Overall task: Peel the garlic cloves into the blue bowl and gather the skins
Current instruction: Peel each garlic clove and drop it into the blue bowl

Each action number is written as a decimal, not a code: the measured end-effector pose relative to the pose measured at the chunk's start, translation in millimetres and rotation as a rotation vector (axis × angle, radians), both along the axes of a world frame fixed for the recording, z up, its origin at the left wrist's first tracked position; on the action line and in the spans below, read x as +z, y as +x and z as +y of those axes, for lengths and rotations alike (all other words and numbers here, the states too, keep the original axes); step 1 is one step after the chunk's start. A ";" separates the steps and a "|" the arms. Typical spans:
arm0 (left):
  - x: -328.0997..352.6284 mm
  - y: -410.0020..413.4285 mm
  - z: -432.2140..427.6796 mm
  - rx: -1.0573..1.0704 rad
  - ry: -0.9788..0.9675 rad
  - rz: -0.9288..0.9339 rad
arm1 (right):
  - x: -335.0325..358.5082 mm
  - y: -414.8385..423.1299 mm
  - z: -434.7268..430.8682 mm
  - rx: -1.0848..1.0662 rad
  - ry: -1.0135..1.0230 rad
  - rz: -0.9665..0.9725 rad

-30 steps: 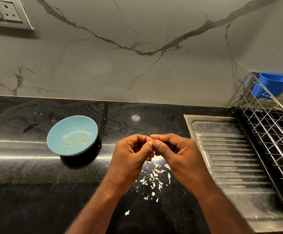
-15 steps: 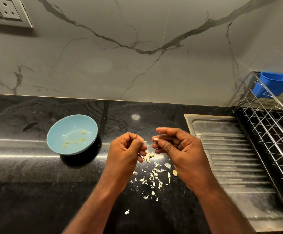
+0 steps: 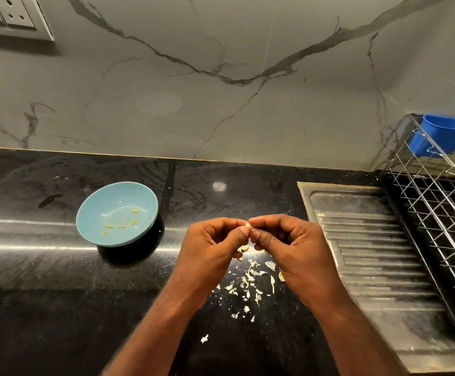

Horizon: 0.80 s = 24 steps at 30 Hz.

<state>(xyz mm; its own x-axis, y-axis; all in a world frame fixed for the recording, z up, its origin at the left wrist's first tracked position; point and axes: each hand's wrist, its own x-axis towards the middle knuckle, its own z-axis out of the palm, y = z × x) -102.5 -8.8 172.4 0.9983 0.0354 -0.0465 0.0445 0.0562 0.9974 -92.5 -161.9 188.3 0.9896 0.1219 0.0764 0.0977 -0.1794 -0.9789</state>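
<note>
My left hand (image 3: 215,245) and my right hand (image 3: 291,245) meet fingertip to fingertip above the black counter. Together they pinch one small pale garlic clove (image 3: 248,226), of which only the top shows. Under the hands lie a few unpeeled cloves (image 3: 243,249), partly hidden. A scatter of white garlic skins (image 3: 250,280) covers the counter just below and in front of the hands. The light blue bowl (image 3: 93,213) stands to the left, apart from both hands, with several peeled yellowish cloves (image 3: 120,225) inside.
A steel sink drainboard (image 3: 362,240) lies right of my hands. A wire dish rack (image 3: 438,207) holding a dark blue plastic tub (image 3: 446,134) stands at the far right. The grey marble wall rises behind, with a socket plate (image 3: 17,14) at top left.
My hands had moved apart half a second ago, the right one holding a clove. They have come together again and now both pinch the clove.
</note>
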 end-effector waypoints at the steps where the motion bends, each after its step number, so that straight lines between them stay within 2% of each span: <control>1: 0.2 -0.1 -0.3 -0.005 -0.030 0.008 | 0.1 -0.1 -0.1 0.003 -0.010 -0.003; 6: -0.8 0.6 2.6 0.011 -0.175 0.055 | -0.2 0.2 0.0 0.005 -0.039 -0.006; 14: 1.0 3.1 6.7 -0.034 -0.258 0.088 | -0.6 2.6 -3.0 0.059 -0.122 -0.053; 24: -3.1 2.1 -0.4 0.048 -0.251 0.069 | 0.0 0.6 0.5 0.030 -0.096 -0.065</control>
